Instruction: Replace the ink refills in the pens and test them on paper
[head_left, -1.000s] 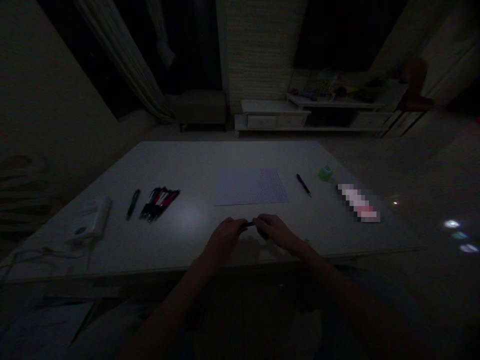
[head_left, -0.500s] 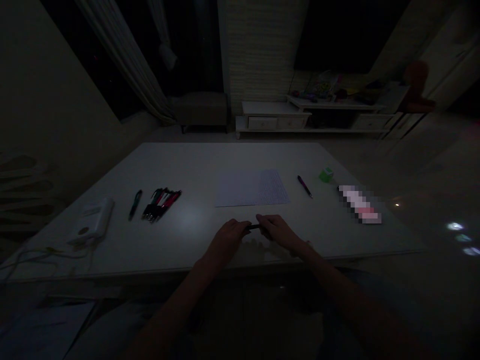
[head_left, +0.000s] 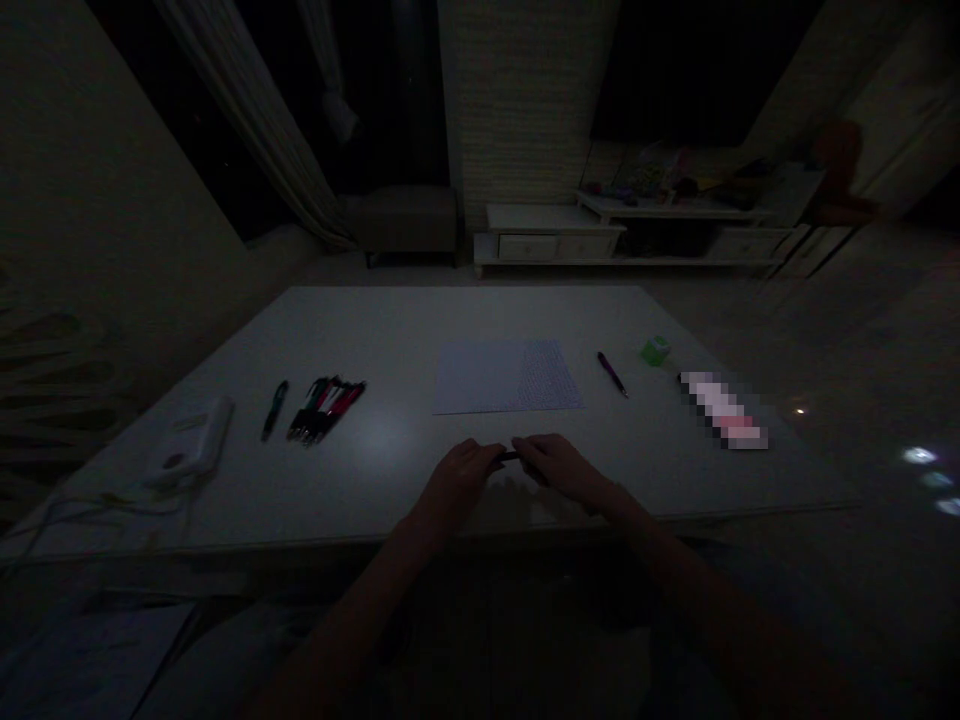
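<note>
Over the white table (head_left: 375, 330), the left hand (head_left: 457, 480) and right hand (head_left: 559, 470) grip a dark cylinder (head_left: 508, 456), its markings unreadable.

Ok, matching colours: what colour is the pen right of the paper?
Purple pen, best seen in the head view.

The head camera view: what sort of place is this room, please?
Probably a living room in a home, dimly lit. It shows a low white cabinet with drawers, a long curtain and a cushioned bench by the wall.
</note>
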